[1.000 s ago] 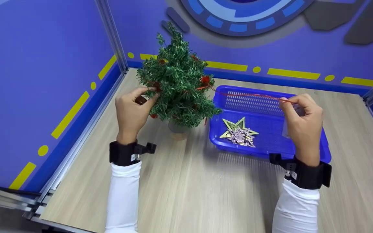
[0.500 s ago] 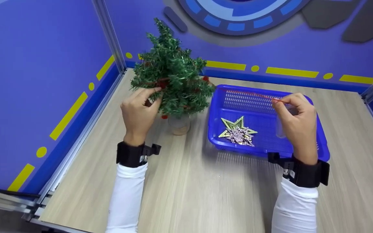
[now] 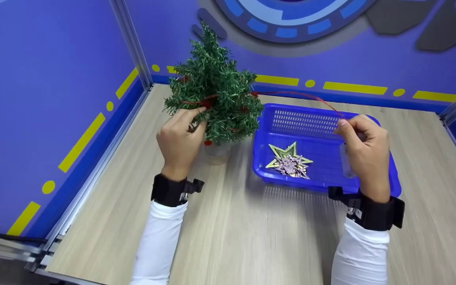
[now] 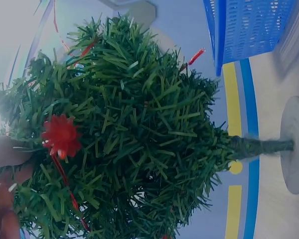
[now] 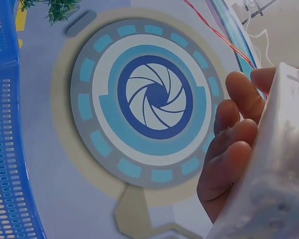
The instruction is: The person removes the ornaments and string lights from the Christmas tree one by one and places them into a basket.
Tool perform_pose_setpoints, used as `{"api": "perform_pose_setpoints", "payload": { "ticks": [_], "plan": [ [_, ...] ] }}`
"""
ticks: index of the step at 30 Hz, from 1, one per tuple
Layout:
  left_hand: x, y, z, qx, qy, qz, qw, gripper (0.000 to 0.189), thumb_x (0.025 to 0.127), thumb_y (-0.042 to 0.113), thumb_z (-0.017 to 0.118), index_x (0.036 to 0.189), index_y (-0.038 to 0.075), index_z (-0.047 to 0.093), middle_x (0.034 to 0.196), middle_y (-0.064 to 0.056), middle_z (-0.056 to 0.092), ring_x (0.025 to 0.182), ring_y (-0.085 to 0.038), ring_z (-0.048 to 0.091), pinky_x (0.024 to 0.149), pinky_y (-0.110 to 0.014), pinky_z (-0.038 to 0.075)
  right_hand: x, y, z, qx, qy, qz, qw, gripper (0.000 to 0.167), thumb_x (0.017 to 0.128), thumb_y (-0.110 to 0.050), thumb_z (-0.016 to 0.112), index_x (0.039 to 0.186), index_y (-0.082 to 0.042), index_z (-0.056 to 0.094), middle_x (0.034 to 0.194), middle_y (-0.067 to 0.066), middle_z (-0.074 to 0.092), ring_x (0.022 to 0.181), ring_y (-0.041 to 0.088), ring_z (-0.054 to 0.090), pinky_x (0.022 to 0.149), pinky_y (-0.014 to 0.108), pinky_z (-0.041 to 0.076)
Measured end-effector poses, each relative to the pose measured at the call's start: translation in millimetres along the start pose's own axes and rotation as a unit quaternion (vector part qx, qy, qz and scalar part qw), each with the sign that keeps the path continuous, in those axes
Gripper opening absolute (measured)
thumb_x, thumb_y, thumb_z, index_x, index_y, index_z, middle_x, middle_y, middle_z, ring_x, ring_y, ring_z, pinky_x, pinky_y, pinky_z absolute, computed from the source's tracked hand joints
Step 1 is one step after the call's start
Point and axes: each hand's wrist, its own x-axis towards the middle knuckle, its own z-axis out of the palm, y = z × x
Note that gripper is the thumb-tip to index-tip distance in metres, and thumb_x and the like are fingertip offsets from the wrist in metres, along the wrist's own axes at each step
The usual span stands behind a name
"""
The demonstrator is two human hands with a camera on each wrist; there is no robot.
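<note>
A small green Christmas tree stands on a round base on the table. My left hand pinches a branch at its left side, just under a red flower-shaped light. That light also shows beside the left fingers in the left wrist view. From the tree's right side a thin red wire arcs over to my right hand, which pinches it between thumb and forefinger. Below the right fingers hangs a clear plastic piece, seen large against the palm in the right wrist view.
Right of the tree stands a blue plastic basket. Inside it lie a gold star and a pinkish glittery snowflake. Blue panels rise at the left and back of the wooden table.
The left hand has moved right and the tree has turned with it. The tree leaned left half a second ago and stands straighter now. The red wire hangs in a higher, looser arc.
</note>
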Motion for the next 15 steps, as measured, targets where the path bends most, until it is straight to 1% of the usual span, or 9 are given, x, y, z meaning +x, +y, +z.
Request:
{"api": "perform_pose_setpoints", "payload": {
  "ticks": [3, 6, 8, 9, 10, 11, 12, 13, 15],
  "plan": [
    [2.1, -3.8, -2.7, -0.029, 0.005, 0.002, 0.9996, 0.018, 0.085, 0.021, 0.081, 0.101, 0.014, 0.08, 0.086, -0.002, 0.077, 0.05, -0.015, 0.054, 0.048, -0.029, 0.036, -0.2, -2.1, 0.3, 0.012, 0.012, -0.008, 0.9998, 0.027, 0.098, -0.01, 0.065, 0.079, 0.009, 0.069, 0.073, -0.011, 0.059, 0.054, 0.003, 0.044, 0.052, 0.017, 0.033],
    [6.6, -11.9, -9.0, -0.071, 0.036, 0.0, 0.9968, 0.02, 0.087, 0.03, 0.078, 0.094, 0.012, 0.079, 0.077, -0.002, 0.076, 0.046, -0.013, 0.055, 0.047, -0.026, 0.041, -0.2, -3.5, 0.4, 0.024, 0.022, -0.018, 0.9993, 0.027, 0.098, -0.007, 0.063, 0.079, 0.012, 0.066, 0.075, -0.01, 0.063, 0.056, 0.002, 0.048, 0.052, 0.016, 0.036],
    [10.1, -18.9, -15.2, -0.097, 0.07, -0.015, 0.9927, 0.02, 0.088, 0.03, 0.074, 0.089, 0.01, 0.078, 0.071, -0.003, 0.073, 0.045, -0.013, 0.053, 0.047, -0.024, 0.041, 0.1, -4.8, -0.2, 0.03, 0.027, -0.023, 0.9989, 0.027, 0.099, -0.006, 0.062, 0.079, 0.011, 0.066, 0.076, -0.008, 0.065, 0.057, 0.002, 0.051, 0.053, 0.016, 0.038],
    [11.7, -22.7, -18.5, -0.105, 0.084, -0.028, 0.9906, 0.02, 0.089, 0.028, 0.072, 0.088, 0.009, 0.077, 0.07, -0.003, 0.072, 0.046, -0.014, 0.053, 0.048, -0.023, 0.041, 0.1, -6.2, -0.8, 0.033, 0.03, -0.024, 0.9987, 0.027, 0.099, -0.006, 0.061, 0.079, 0.012, 0.066, 0.076, -0.008, 0.066, 0.058, 0.002, 0.051, 0.054, 0.016, 0.038],
    [12.7, -26.6, -21.7, -0.108, 0.091, -0.044, 0.989, 0.02, 0.09, 0.027, 0.07, 0.09, 0.009, 0.077, 0.074, -0.004, 0.072, 0.05, -0.014, 0.054, 0.051, -0.024, 0.042, 0.0, -7.8, -1.6, 0.038, 0.032, -0.027, 0.9984, 0.027, 0.099, -0.005, 0.061, 0.079, 0.012, 0.066, 0.076, -0.007, 0.067, 0.058, 0.002, 0.051, 0.054, 0.016, 0.038],
    [13.6, -30.6, -24.9, -0.108, 0.091, -0.063, 0.988, 0.019, 0.091, 0.027, 0.068, 0.094, 0.01, 0.077, 0.08, -0.005, 0.072, 0.055, -0.015, 0.055, 0.055, -0.024, 0.043, -0.1, -9.7, -2.5, 0.043, 0.035, -0.029, 0.998, 0.027, 0.099, -0.005, 0.06, 0.08, 0.012, 0.066, 0.076, -0.006, 0.067, 0.059, 0.002, 0.052, 0.055, 0.016, 0.038],
    [14.3, -34.6, -27.7, -0.105, 0.081, -0.084, 0.9876, 0.02, 0.093, 0.026, 0.068, 0.1, 0.01, 0.077, 0.088, -0.006, 0.072, 0.064, -0.016, 0.058, 0.062, -0.026, 0.045, -0.5, -11.9, -3.4, 0.048, 0.039, -0.031, 0.9976, 0.027, 0.099, -0.005, 0.06, 0.08, 0.012, 0.067, 0.076, -0.006, 0.068, 0.06, 0.002, 0.053, 0.056, 0.016, 0.039],
    [14.8, -38.6, -29.7, -0.105, 0.062, -0.104, 0.9872, 0.02, 0.093, 0.025, 0.069, 0.105, 0.011, 0.077, 0.097, -0.007, 0.071, 0.073, -0.018, 0.06, 0.069, -0.029, 0.048, -1.1, -14.3, -4.4, 0.053, 0.045, -0.034, 0.997, 0.027, 0.099, -0.005, 0.06, 0.081, 0.013, 0.067, 0.075, -0.007, 0.067, 0.061, 0.003, 0.052, 0.057, 0.016, 0.039],
    [14.9, -45.9, -32.2, -0.097, -0.002, -0.143, 0.985, 0.027, 0.093, 0.027, 0.071, 0.117, 0.015, 0.075, 0.113, -0.006, 0.068, 0.093, -0.02, 0.062, 0.083, -0.036, 0.049, -2.4, -19.0, -6.4, 0.064, 0.059, -0.043, 0.9953, 0.027, 0.099, -0.005, 0.059, 0.083, 0.016, 0.066, 0.074, -0.007, 0.066, 0.061, 0.004, 0.052, 0.058, 0.017, 0.039]
  ]
}}
